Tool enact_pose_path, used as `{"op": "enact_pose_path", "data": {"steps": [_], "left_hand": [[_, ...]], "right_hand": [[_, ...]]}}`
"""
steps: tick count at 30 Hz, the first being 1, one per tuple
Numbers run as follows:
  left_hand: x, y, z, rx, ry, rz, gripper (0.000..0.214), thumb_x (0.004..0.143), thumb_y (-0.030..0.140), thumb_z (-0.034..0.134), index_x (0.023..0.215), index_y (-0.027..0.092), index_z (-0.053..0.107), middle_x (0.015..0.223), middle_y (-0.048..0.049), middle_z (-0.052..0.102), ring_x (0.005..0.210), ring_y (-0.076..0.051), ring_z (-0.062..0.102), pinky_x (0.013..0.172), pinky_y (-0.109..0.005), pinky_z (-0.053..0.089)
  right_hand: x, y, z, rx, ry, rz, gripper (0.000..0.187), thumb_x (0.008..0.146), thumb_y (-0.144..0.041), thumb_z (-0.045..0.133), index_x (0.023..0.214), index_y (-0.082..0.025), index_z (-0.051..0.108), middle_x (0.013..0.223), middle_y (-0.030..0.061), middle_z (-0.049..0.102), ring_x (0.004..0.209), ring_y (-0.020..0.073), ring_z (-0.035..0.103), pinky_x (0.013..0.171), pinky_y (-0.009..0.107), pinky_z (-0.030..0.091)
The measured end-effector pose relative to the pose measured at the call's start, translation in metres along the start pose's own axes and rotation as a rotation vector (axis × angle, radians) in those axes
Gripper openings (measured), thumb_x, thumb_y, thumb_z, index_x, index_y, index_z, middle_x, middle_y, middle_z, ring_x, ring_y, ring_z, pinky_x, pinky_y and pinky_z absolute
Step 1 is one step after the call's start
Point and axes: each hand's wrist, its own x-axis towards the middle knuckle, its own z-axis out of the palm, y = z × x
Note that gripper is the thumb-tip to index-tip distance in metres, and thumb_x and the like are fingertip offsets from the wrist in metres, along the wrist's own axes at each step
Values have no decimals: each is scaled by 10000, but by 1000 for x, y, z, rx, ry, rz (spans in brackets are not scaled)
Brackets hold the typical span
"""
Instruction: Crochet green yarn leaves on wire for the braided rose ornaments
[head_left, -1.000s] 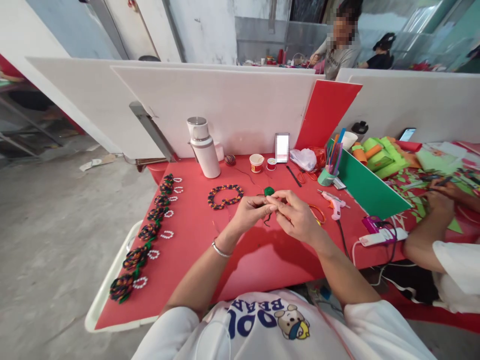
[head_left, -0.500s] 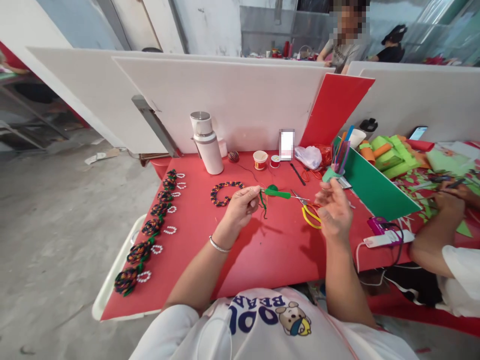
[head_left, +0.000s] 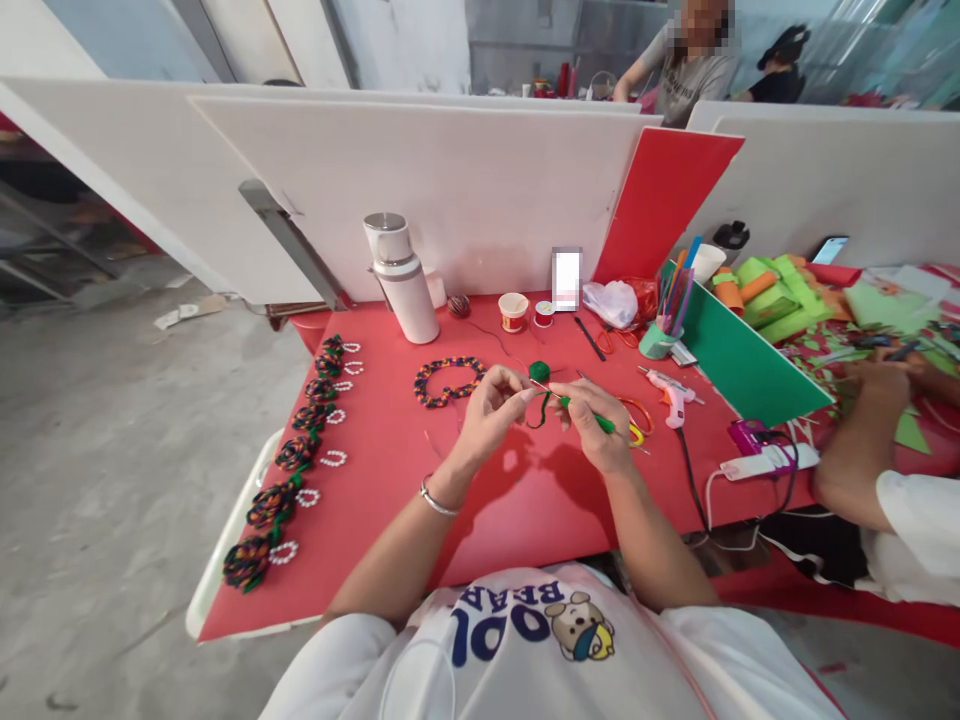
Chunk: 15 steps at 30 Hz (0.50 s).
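My right hand (head_left: pixel 598 432) is closed round a green-handled crochet hook (head_left: pixel 604 424), its metal tip pointing left toward my other hand. My left hand (head_left: pixel 491 412) pinches green yarn (head_left: pixel 543 410) between thumb and finger, and a loose end dangles between the hands. Just behind them lies a ball of green yarn (head_left: pixel 538 371). To the left of it a ring of dark multicoloured crochet (head_left: pixel 424 388) rests on the red table (head_left: pixel 525 530). Scissors with yellow and orange handles (head_left: pixel 637 435) are partly hidden behind my right hand.
Crocheted flowers (head_left: pixel 271 505) and small bead loops (head_left: pixel 308 497) line the left edge. A white flask (head_left: pixel 405 290), paper cup (head_left: pixel 513 313), and pen holder (head_left: pixel 660 340) stand at the back. A pink glue gun (head_left: pixel 677 398) and power strip (head_left: pixel 769 461) lie right, near a co-worker's arm (head_left: pixel 855 430).
The crochet hook has passed from my left hand to my right, which was open and has moved left to close on it. My left hand keeps the green yarn.
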Motion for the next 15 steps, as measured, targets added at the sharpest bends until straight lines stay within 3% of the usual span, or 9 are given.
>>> {"op": "enact_pose_path", "data": {"steps": [3, 6, 9, 12, 15], "left_hand": [[-2, -3, -1, 241, -49, 147, 327, 877, 349, 710, 651, 168, 556, 995, -84, 659, 740, -127, 576, 646, -265, 472], [-2, -13, -2, 322, -13, 207, 75, 845, 211, 674, 801, 177, 623, 1036, -83, 663, 726, -120, 567, 620, -247, 455], [1, -20, -5, 444, 41, 198, 301, 785, 99, 628, 1066, 194, 682, 1021, -66, 682, 688, -119, 570, 672, -267, 485], [3, -20, -10, 572, 98, 212, 409, 740, 42, 602, 1090, 205, 737, 1092, -88, 709, 753, -151, 602, 850, -339, 514], [3, -15, -15, 452, 112, 157, 462, 709, 50, 616, 1112, 223, 761, 1207, -96, 699, 750, -143, 602, 875, -344, 517]], "right_hand": [[-3, -1, 0, -25, 57, -61, 291, 1003, -441, 563, 1124, -304, 790, 893, 43, 723, 683, 150, 634, 545, 297, 534], [-4, -1, -2, -71, 86, -91, 337, 1014, -476, 527, 1134, -301, 788, 915, 48, 713, 663, 140, 608, 556, 305, 539], [-4, 1, -5, -47, 103, -85, 354, 999, -509, 541, 1123, -294, 793, 925, 57, 707, 720, 155, 619, 536, 292, 545], [-4, 4, -5, 93, 158, -21, 340, 979, -521, 570, 1062, -285, 801, 954, 65, 711, 830, 175, 662, 492, 252, 550], [-4, 8, -1, 268, 224, 121, 391, 932, -601, 606, 1002, -264, 793, 907, 58, 717, 825, 172, 684, 436, 210, 537]]}}
